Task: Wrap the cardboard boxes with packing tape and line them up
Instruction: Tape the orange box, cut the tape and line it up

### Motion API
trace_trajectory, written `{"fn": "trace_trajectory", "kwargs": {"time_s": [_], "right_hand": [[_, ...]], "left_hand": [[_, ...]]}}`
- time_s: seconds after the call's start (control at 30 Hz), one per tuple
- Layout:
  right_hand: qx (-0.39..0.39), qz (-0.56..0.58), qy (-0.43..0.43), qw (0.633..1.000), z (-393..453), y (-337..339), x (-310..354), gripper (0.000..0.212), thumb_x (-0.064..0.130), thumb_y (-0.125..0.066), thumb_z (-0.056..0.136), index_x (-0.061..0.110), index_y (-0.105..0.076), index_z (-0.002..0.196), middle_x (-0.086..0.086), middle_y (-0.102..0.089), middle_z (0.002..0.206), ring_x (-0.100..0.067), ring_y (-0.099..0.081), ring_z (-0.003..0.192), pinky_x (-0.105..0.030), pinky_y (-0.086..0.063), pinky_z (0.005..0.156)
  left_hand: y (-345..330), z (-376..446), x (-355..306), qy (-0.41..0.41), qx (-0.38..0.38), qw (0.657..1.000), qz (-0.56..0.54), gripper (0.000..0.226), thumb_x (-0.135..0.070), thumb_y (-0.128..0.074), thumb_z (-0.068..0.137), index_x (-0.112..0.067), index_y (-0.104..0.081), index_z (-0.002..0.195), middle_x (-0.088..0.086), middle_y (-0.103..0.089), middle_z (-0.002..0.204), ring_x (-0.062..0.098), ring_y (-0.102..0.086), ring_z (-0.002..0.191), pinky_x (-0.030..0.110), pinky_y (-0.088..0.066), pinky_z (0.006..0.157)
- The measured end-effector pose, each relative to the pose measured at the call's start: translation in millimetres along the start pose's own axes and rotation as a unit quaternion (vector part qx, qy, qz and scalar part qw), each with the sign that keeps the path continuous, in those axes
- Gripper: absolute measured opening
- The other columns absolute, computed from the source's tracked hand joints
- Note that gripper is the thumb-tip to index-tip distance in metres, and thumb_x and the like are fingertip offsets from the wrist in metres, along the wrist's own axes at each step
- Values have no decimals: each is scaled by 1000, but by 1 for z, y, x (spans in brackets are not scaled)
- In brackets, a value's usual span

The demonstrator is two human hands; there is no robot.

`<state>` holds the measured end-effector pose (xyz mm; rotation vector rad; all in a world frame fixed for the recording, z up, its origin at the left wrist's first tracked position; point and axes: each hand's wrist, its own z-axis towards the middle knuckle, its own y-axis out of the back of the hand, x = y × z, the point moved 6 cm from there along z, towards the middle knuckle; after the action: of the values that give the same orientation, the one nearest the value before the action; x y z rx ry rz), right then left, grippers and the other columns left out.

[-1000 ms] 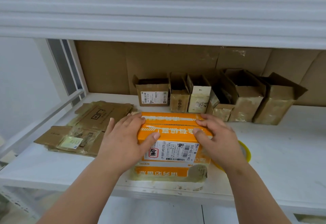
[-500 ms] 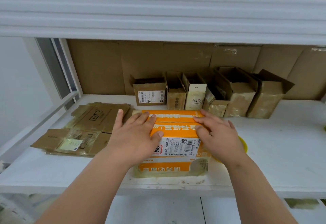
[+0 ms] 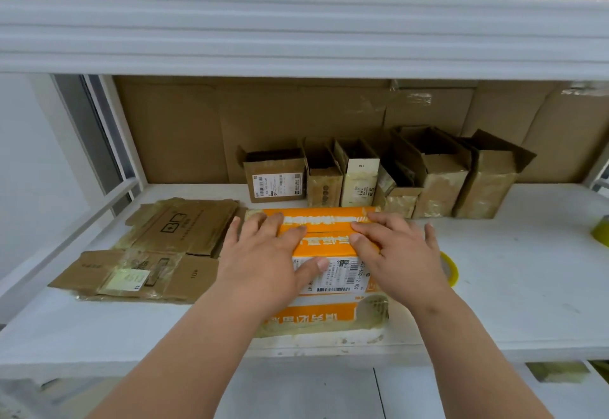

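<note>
This looks like a parcel packing or storage room — a stockroom rather than a home. White metal shelving (image 3: pixel 296 29) is lined at the back with cardboard sheets (image 3: pixel 184 128). A row of 6 open boxes (image 3: pixel 379 178) bears shipping labels, flattened cartons (image 3: pixel 155 250) lie on the shelf, and a tape roll (image 3: pixel 449 268) sits nearby — all shipping supplies.

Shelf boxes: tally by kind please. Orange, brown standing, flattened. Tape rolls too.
Orange box, under both hands: 1
Brown boxes standing in the back row: 6
Flattened cardboard boxes at left: 2
Yellow tape roll, partly hidden behind the right hand: 1
Total: 10
The left hand and the right hand lie flat on the orange box.
</note>
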<state>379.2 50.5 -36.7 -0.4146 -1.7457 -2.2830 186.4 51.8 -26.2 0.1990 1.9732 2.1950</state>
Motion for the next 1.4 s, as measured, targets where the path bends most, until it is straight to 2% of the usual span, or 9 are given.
{"fn": "trace_trajectory", "kwargs": {"time_s": [0.17, 0.3, 0.5, 0.63, 0.83, 1.0, 1.17, 1.3, 1.4], "right_hand": [[-43, 66, 60, 995, 1, 1, -4, 58, 65, -23, 92, 44, -52, 137, 23, -43, 144, -7, -33, 138, -47, 9, 119], [-190, 298, -74, 932, -9, 8, -66, 44, 32, -39, 97, 24, -56, 137, 7, -54, 136, -10, -46, 126, -42, -32, 113], [106, 0, -166, 980, 3, -45, -121, 53, 41, -52, 89, 26, -49, 140, 1, -47, 146, -22, -36, 141, -51, -10, 121], [158, -110, -116, 974, 0, -59, -118, 42, 37, -47, 89, 32, -55, 130, 6, -57, 133, -20, -27, 143, -59, 5, 118], [23, 66, -142, 987, 18, -25, -118, 32, 45, -48, 95, 26, -60, 118, 5, -66, 105, -18, -59, 109, -44, -14, 118], [-79, 288, -76, 951, 17, 27, -81, 33, 55, -56, 88, 31, -61, 110, 6, -65, 100, -34, -53, 114, -54, -42, 101], [-81, 306, 66, 946, 3, 65, -17, 16, 57, -58, 85, 43, -56, 92, 26, -59, 93, -1, -52, 109, -52, -41, 103], [-39, 255, 143, 956, -7, 67, 27, 11, 42, -60, 93, 44, -50, 97, 40, -41, 98, 40, -14, 100, -37, -19, 111], [-1, 217, 169, 961, -8, 54, 49, 14, 45, -58, 94, 42, -53, 106, 38, -42, 103, 43, -4, 95, -33, -15, 110]], "left_hand": [[5, 5, -10, -2, -21, 999, -28, 76, -80, -22, 85, -37, -32, 147, -9, -32, 153, 17, -26, 142, 41, -17, 121], [11, 7, -12, 26, 2, 999, -46, 80, -84, -17, 81, -39, -30, 146, -11, -37, 149, 16, -33, 139, 40, -28, 115], [20, 10, -14, 82, -23, 992, -94, 39, -49, -39, 97, -35, -38, 134, -10, -49, 138, 15, -44, 126, 34, -35, 103], [18, 9, -7, 112, -15, 986, -124, 29, -33, -42, 99, -31, -44, 128, -7, -55, 134, 18, -50, 119, 35, -37, 102], [18, 3, -7, 139, -26, 975, -172, 16, -30, -43, 102, -36, -44, 117, -12, -57, 136, 18, -55, 115, 38, -34, 111], [16, 2, -2, 133, -46, 971, -195, 20, -34, -50, 101, -34, -58, 119, -20, -46, 147, 13, -48, 131, 39, -32, 115], [14, 6, 3, 98, -68, 975, -189, 24, -34, -53, 99, -28, -67, 117, -16, -49, 138, 14, -39, 127, 35, -34, 110], [23, 3, 10, 84, -67, 963, -247, 27, -29, -50, 101, -28, -66, 123, -13, -52, 124, 13, -48, 120, 26, -40, 100], [28, -7, 19, 105, -61, 902, -413, 23, -27, -47, 103, -36, -60, 121, -12, -64, 114, 7, -62, 96, 21, -52, 78]]}}
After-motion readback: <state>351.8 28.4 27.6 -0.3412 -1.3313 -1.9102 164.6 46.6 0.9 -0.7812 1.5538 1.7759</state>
